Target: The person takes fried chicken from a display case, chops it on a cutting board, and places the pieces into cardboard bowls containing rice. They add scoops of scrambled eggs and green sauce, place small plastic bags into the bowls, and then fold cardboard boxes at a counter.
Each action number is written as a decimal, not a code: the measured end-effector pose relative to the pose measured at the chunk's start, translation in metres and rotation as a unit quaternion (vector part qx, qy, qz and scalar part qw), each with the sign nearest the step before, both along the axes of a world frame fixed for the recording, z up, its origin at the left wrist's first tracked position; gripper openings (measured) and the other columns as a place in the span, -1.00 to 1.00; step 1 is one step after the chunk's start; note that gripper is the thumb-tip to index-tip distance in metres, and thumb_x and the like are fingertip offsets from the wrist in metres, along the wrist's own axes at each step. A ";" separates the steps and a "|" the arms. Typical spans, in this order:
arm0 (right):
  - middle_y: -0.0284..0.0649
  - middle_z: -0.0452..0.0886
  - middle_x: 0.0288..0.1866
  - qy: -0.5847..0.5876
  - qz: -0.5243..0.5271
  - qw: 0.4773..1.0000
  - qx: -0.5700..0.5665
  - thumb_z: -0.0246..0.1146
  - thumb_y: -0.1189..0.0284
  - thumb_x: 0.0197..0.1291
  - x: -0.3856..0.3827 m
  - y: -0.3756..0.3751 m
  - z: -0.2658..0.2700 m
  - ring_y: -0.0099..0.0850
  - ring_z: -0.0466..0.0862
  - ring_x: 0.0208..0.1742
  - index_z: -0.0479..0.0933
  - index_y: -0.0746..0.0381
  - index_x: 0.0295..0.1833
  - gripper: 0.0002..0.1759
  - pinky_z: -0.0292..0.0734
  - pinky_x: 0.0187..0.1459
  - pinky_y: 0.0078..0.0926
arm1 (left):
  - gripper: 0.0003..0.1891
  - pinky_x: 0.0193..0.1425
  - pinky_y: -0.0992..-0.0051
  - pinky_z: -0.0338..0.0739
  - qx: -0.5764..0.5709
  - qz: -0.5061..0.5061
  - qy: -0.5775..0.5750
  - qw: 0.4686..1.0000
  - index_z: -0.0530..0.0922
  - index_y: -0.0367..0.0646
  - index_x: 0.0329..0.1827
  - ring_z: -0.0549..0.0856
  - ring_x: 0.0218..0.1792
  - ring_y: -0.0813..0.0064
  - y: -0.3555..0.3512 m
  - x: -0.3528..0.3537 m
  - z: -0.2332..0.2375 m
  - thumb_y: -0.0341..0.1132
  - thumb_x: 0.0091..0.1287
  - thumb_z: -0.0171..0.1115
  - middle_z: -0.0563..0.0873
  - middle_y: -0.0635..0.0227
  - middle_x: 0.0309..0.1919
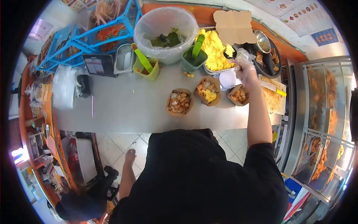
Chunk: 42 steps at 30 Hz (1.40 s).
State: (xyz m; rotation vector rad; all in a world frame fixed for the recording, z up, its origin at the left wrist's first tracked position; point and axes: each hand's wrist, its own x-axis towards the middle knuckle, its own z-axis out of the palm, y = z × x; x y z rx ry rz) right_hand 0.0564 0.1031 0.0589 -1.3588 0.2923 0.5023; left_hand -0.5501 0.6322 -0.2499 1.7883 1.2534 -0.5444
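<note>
My right hand [245,69], in a clear plastic glove, grips a black scoop [226,56] loaded with yellow food that looks like scrambled egg. The scoop is beside the metal tray [206,70] heaped with the same yellow food [216,48]. Below my right forearm is a brown paper box [238,95] of fried pieces, partly covered by it. The middle box [208,91] holds fried pieces and a yellow lump; a third box [179,102] stands to its left. My left hand [129,156] hangs beside my body, fingers loosely curled, nothing visible in it.
A lined tub [166,31] with green leaves and two containers with green-handled utensils [143,59] stand at the back. A yellow-handled knife [274,89] lies on a board at right, near a glass food cabinet [320,123]. Another person [85,201] is at lower left.
</note>
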 end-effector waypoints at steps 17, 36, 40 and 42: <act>-0.10 0.68 -0.33 -0.424 0.416 0.544 -0.592 0.15 0.45 0.34 -0.193 0.121 -0.030 -0.09 0.77 -0.33 0.52 0.24 0.22 -0.65 0.67 -0.41 -0.08 | -0.58 0.23 0.20 0.61 -0.032 -0.091 0.109 0.989 0.70 -0.16 0.14 0.75 0.14 0.04 -0.016 -0.023 -0.018 -0.04 0.41 0.27 0.79 -0.04 0.04; -0.01 0.78 -0.21 -0.528 0.270 0.515 -0.618 0.14 0.39 0.27 0.063 -0.011 -0.056 -0.10 0.78 -0.18 0.74 0.18 -0.23 -0.76 0.66 -0.10 -0.20 | -0.71 -0.35 0.39 0.62 -0.100 0.021 -0.001 0.995 0.62 -0.17 0.11 0.74 -0.33 0.40 -0.086 -0.034 0.018 -0.18 0.49 0.16 0.72 0.28 -0.26; 0.02 0.79 -0.14 -0.280 0.293 0.580 -0.707 0.12 0.45 0.30 0.062 0.057 -0.024 -0.06 0.83 -0.18 0.67 0.32 -0.07 -0.74 0.73 -0.21 -0.13 | -0.72 -0.43 0.38 0.57 -0.005 -0.143 -0.051 0.988 0.63 -0.18 0.13 0.67 -0.42 0.42 -0.073 -0.085 0.004 -0.24 0.47 0.19 0.69 0.32 -0.27; 0.04 0.78 -0.14 -0.357 0.259 0.500 -0.745 0.16 0.42 0.29 0.063 0.069 -0.062 -0.09 0.85 -0.22 0.63 0.34 0.01 -0.71 0.72 -0.33 -0.04 | -0.74 -0.31 0.32 0.63 -0.165 0.037 0.040 0.985 0.63 -0.16 0.11 0.70 -0.34 0.36 -0.062 -0.072 0.041 -0.26 0.47 0.16 0.70 0.33 -0.28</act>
